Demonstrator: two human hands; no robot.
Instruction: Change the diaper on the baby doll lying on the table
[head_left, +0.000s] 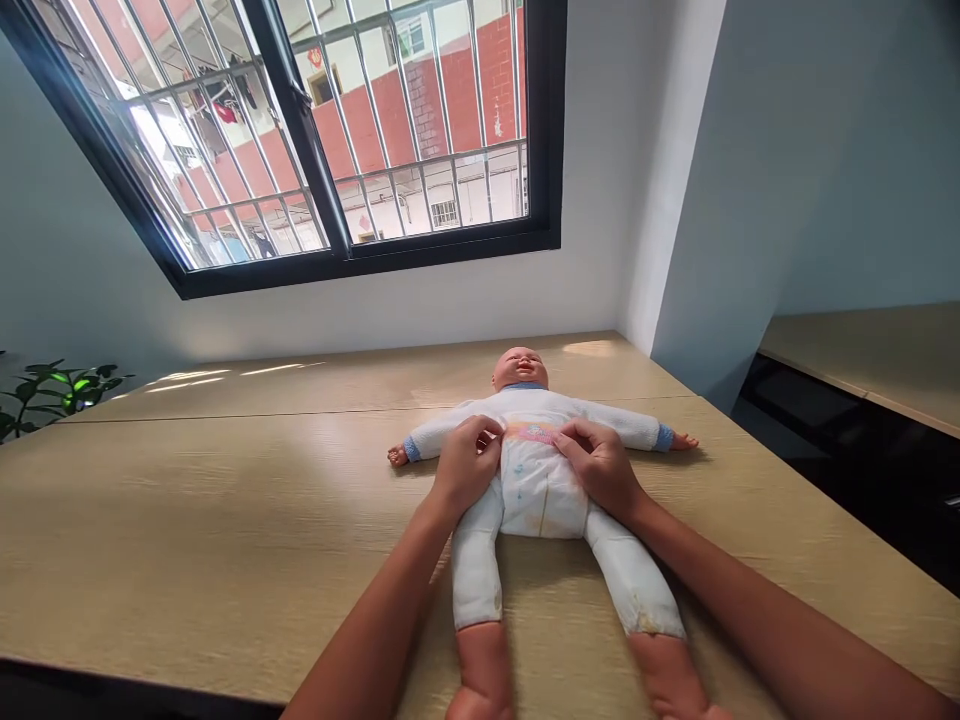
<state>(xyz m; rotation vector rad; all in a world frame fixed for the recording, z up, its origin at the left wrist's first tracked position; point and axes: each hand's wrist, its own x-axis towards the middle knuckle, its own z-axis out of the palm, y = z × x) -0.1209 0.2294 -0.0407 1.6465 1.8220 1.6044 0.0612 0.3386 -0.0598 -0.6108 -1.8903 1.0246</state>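
A baby doll in a white suit with blue cuffs lies on its back, head away from me, arms spread wide. Around its hips is a white diaper with a coloured band at the waist. My left hand pinches at the diaper's left edge, thumb and fingertips together near the waist. On the other side, my right hand has its fingertips pressed on the waistband's right end. The bits of diaper between my fingers are mostly hidden. The doll's bare feet point towards me.
The doll lies on a wooden table, with a seam running across its far part. A barred window is in the wall behind. A leafy plant stands at the left, and another wooden surface is at the right.
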